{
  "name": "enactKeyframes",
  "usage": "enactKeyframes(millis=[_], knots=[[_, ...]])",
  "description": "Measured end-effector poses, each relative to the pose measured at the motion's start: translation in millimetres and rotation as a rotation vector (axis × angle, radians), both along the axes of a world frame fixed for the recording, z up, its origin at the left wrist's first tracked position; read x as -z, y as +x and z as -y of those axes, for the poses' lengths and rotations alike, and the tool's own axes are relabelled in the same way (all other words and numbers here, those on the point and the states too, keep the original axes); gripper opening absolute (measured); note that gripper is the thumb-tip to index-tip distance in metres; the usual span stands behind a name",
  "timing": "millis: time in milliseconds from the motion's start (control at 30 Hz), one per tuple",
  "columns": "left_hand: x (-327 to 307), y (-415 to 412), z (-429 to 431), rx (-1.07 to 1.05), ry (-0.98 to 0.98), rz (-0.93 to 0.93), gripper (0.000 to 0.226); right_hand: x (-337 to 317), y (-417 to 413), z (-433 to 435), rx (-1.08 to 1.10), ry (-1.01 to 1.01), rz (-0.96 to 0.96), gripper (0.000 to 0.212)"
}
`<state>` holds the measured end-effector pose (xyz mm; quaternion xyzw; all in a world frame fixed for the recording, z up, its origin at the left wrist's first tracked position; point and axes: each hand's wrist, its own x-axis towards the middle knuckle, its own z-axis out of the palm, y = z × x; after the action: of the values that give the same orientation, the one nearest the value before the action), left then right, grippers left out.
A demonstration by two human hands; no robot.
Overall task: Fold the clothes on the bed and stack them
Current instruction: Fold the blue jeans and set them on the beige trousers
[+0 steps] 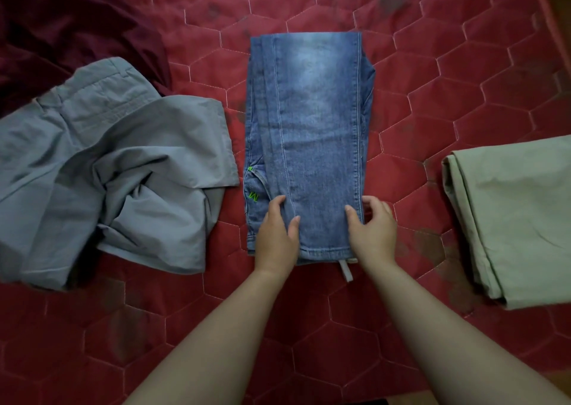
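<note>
Head view: left hand (276, 233) rests loosely curved on folded jeans (309, 120), right hand (373, 230) pinches their edge; uneven lifting could undo layers.

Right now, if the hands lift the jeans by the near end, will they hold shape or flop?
Likely flop: the jeans are folded denim layers lying flat, so the far end would probably sag and unfold. Probably heavyish for cloth, given the thick stacked layers. Unlikely to slide freely; the quilted bedspread looks textured.
</note>
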<state>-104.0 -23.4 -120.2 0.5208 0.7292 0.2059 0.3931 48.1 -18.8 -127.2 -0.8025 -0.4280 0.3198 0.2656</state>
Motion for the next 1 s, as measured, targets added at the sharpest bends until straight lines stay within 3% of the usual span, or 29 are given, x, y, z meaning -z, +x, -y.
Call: enactKeyframes(millis=[200,400,600,800,1000], knots=[[-18.8,-24.1,5.5,0.057,0.186,-0.082,0.036,-6.6,0.8,8.9,-0.031,0.041,0.007,0.017],[-3.5,-46.1,8.9,0.205,-0.177,-0.167,0.050,-7.7,-6.6,3.7,-0.189,0.004,0.148,0.046],[3.1,-42.1,-32.7,0.224,0.071,-0.518,0.045,3.4,-26.0,-39.5,-0.496,0.063,0.375,0.048],[41.8,-33.2,-58.4,0.366,0.221,-0.565,0.044,50.8,-23.8,-45.6,-0.649,0.021,0.561,0.055],[52.3,-32.3,-49.5,0.243,0.212,-0.451,0.044,49.8,-21.8,-50.3,-0.609,0.082,0.475,0.052]])
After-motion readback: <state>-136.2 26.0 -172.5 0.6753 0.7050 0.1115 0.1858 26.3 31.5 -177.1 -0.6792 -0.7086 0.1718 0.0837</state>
